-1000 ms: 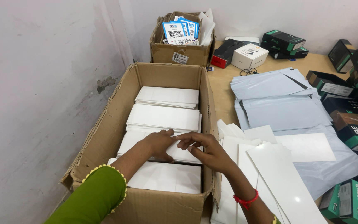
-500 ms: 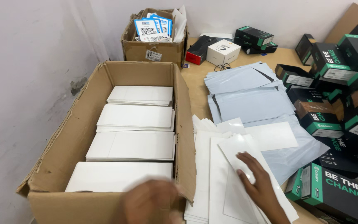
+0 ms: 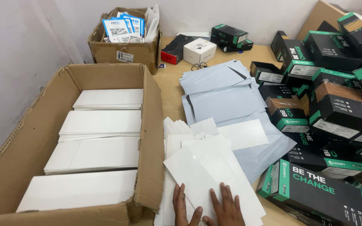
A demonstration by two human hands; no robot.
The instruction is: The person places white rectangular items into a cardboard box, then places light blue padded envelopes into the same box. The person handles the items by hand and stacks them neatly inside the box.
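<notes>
both hands [image 3: 208, 207] flat on white card pile [image 3: 214, 167].

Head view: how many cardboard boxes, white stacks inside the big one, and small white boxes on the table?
Open cardboard boxes: 2, large and small
White flat stacks in the large box: 4, first at
Small white box: 1
Total: 7

Flat sheets [image 3: 208, 175] lie right of the big carton [image 3: 151, 138], left of the boxes [image 3: 336, 117].
</notes>
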